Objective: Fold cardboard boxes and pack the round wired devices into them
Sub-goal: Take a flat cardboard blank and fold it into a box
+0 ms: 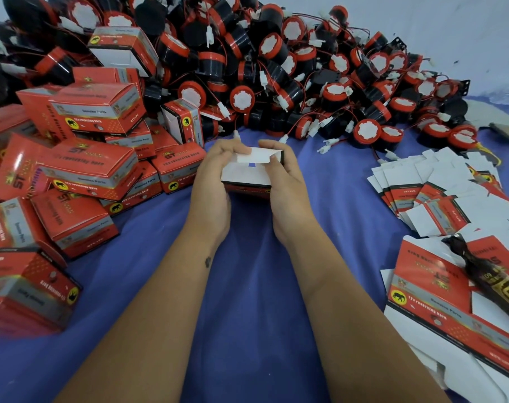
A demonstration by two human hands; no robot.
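Observation:
A small red cardboard box [248,177] with white inner flaps sits between both hands above the blue cloth. My left hand [215,181] grips its left side, thumb and fingers curled over the top flap. My right hand [288,184] holds the right side, thumb pressing the white flap down. I cannot see inside the box. Behind it rises a big heap of round black-and-red wired devices [276,68] with white plugs.
Several folded red boxes [81,170] are piled at the left. Flat unfolded box blanks [439,193] lie fanned at the right, with more [451,301] near the right front under a dark wrapped object [491,274]. A blue cloth [247,286] covers the surface.

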